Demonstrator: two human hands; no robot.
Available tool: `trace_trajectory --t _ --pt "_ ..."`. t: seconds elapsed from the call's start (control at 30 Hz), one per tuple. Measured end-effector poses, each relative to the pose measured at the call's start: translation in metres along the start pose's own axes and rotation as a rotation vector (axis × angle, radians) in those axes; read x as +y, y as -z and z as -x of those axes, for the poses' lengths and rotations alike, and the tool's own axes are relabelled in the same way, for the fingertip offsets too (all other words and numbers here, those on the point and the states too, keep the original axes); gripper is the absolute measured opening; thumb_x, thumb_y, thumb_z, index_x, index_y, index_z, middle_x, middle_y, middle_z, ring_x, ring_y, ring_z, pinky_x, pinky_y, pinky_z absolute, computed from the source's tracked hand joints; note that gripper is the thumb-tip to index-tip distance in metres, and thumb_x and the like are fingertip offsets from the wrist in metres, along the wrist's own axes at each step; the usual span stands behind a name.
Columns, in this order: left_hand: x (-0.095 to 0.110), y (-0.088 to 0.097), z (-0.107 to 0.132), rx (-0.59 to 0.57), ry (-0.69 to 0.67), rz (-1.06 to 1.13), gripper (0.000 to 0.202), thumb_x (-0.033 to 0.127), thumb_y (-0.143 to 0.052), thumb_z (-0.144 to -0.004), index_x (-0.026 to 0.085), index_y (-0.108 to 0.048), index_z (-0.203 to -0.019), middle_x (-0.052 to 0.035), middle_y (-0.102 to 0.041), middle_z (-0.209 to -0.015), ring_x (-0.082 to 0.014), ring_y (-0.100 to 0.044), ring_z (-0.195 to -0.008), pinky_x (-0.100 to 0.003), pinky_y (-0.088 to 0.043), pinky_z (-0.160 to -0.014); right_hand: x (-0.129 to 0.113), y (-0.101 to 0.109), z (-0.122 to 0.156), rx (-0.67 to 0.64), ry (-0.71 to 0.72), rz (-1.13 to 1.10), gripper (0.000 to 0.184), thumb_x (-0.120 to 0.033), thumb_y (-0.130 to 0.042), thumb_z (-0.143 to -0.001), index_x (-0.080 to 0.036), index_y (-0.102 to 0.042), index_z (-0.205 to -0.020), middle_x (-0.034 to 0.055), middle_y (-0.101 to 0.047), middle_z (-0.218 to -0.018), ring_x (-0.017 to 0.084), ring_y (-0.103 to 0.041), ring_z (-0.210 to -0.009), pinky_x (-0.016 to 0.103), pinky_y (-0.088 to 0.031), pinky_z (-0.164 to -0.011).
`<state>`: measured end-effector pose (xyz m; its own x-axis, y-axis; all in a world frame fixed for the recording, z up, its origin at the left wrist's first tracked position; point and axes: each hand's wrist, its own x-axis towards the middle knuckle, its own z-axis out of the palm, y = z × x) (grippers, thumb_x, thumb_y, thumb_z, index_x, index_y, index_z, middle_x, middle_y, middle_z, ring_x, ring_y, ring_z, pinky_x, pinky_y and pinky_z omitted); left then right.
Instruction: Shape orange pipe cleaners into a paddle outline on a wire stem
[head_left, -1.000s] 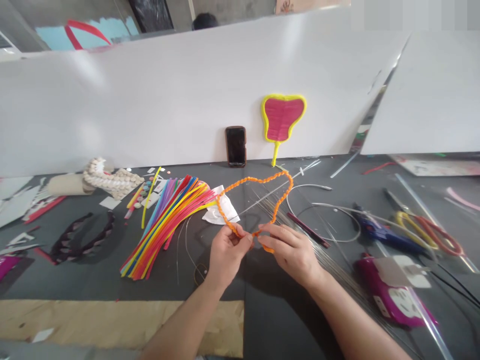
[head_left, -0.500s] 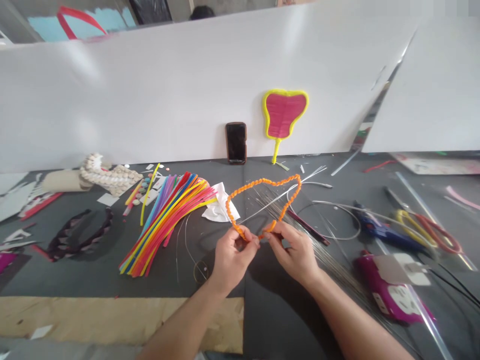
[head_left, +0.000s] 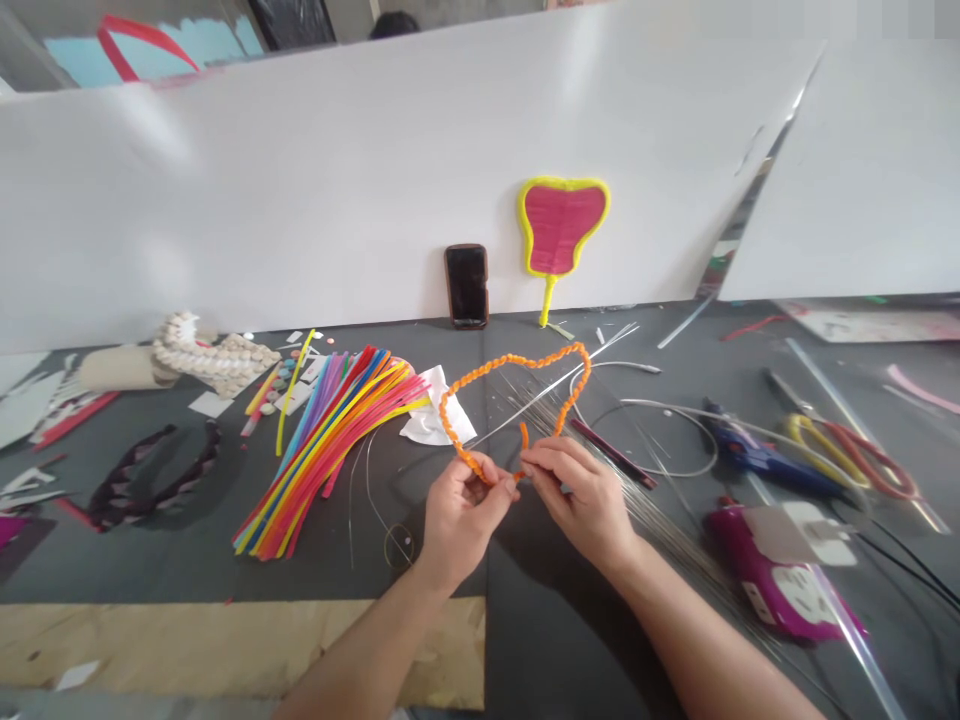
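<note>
Both hands pinch the lower ends of a twisted orange loop (head_left: 514,358), bent into an open fan-like outline with a dip at the top. My left hand (head_left: 461,515) grips its lower left end, fingers closed. Close beside it, my right hand (head_left: 581,500) is closed on the lower right end, and a short orange tip sticks up over its fingers. The fingertips of the two hands nearly meet. Behind, a pink fan with a yellow rim (head_left: 564,228) leans upright against the white board, left of it a phone (head_left: 466,286).
To the left lie a bundle of coloured strips (head_left: 322,450), a white tissue (head_left: 435,415) and a dark braided headband (head_left: 150,475). At right are thin wires (head_left: 652,520), a glue gun (head_left: 769,460), scissors (head_left: 855,455) and a magenta power strip (head_left: 784,580). A white board (head_left: 300,200) stands behind.
The orange tip by my right hand now points upward, apart from the loop's side. My right fingers have shifted their pinch slightly left. The view has moved a little.
</note>
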<state>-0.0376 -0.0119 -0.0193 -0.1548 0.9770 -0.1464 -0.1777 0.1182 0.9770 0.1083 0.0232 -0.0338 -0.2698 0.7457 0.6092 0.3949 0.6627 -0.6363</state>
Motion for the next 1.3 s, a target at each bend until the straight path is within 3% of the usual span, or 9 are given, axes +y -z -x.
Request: trace_trajectory --t 0.27,0.47,0.7,0.83,0.93,1.03,1.1,1.2,1.3 --pt "0.003 0.003 -0.003 0.025 -0.046 0.047 0.021 0.02 -0.07 -0.069 0.018 -0.049 -0.07 0.0027 -0.063 -0.069 -0.0109 -0.063 -0.061 -0.021 -0.048 -0.062 0.004 0.004 0.001 -0.163 0.057 0.136 0.022 -0.015 -0.052 -0.083 -0.022 -0.056 -0.104 0.0096 -0.059 -0.107 0.017 -0.061 -0.09 0.028 -0.052 -0.072" --pt "0.002 0.002 -0.002 0.009 -0.036 0.031 0.021 0.02 -0.069 -0.07 0.018 -0.048 -0.07 0.0035 -0.063 -0.068 -0.0106 -0.064 -0.061 -0.022 -0.05 -0.064 0.006 0.002 0.002 -0.124 0.074 0.307 0.014 -0.015 -0.048 -0.088 -0.022 -0.06 -0.088 0.0071 -0.061 -0.102 0.013 -0.063 -0.074 0.022 -0.047 -0.059" --pt "-0.002 0.002 -0.004 0.003 -0.035 0.022 0.019 0.018 -0.068 -0.07 0.018 -0.049 -0.072 0.004 -0.063 -0.067 -0.0099 -0.063 -0.06 -0.022 -0.049 -0.063 0.009 0.002 0.0 -0.106 0.102 0.294 0.018 -0.009 -0.047 -0.086 -0.021 -0.061 -0.087 0.0073 -0.063 -0.104 0.015 -0.064 -0.082 0.023 -0.049 -0.065" --pt "-0.001 0.007 -0.009 0.034 -0.023 0.119 0.021 0.016 -0.07 -0.069 0.018 -0.049 -0.071 0.0051 -0.062 -0.064 -0.0088 -0.061 -0.056 -0.022 -0.049 -0.063 0.007 0.002 0.001 0.01 0.066 0.169 0.025 -0.009 -0.052 -0.084 -0.02 -0.057 -0.106 0.0122 -0.054 -0.119 0.017 -0.062 -0.09 0.027 -0.051 -0.072" --pt "0.001 0.01 -0.013 0.048 -0.009 0.201 0.023 0.015 -0.07 -0.068 0.018 -0.048 -0.071 0.0055 -0.061 -0.063 -0.0085 -0.06 -0.055 -0.021 -0.048 -0.061 0.005 0.003 0.002 0.111 -0.052 0.011 0.02 -0.009 -0.052 -0.082 -0.022 -0.058 -0.096 0.0087 -0.058 -0.105 0.016 -0.06 -0.08 0.027 -0.05 -0.064" --pt "0.005 0.012 -0.015 0.022 0.048 0.269 0.024 0.015 -0.07 -0.068 0.018 -0.046 -0.072 0.0055 -0.06 -0.063 -0.0083 -0.059 -0.055 -0.02 -0.048 -0.059 0.005 0.0 0.002 0.094 -0.26 -0.203 0.014 -0.013 -0.052 -0.084 -0.023 -0.059 -0.09 0.0049 -0.06 -0.093 0.015 -0.057 -0.076 0.028 -0.049 -0.062" --pt "0.006 0.012 -0.015 -0.011 0.096 0.309 0.024 0.014 -0.069 -0.068 0.018 -0.046 -0.073 0.0053 -0.06 -0.063 -0.0079 -0.059 -0.055 -0.019 -0.047 -0.057 0.006 -0.004 0.002 0.061 -0.412 -0.415 0.021 -0.018 -0.053 -0.085 -0.025 -0.057 -0.105 0.0046 -0.06 -0.092 0.015 -0.057 -0.075 0.028 -0.048 -0.06" --pt "0.007 0.011 -0.013 -0.082 0.163 0.346 0.024 0.013 -0.068 -0.069 0.018 -0.045 -0.074 0.0044 -0.06 -0.063 -0.0073 -0.057 -0.054 -0.018 -0.047 -0.056 0.006 -0.008 0.002 0.016 -0.572 -0.741 0.047 -0.025 -0.057 -0.084 -0.03 -0.043 -0.128 0.0033 -0.061 -0.09 0.016 -0.057 -0.077 0.026 -0.047 -0.056" --pt "0.004 0.011 -0.012 -0.135 0.207 0.363 0.024 0.012 -0.067 -0.069 0.018 -0.045 -0.075 0.004 -0.06 -0.064 -0.0072 -0.057 -0.054 -0.018 -0.047 -0.056 0.005 -0.008 0.002 -0.001 -0.597 -0.852 0.046 -0.029 -0.061 -0.081 -0.032 -0.048 -0.125 0.0048 -0.058 -0.112 0.015 -0.057 -0.081 0.026 -0.048 -0.058"
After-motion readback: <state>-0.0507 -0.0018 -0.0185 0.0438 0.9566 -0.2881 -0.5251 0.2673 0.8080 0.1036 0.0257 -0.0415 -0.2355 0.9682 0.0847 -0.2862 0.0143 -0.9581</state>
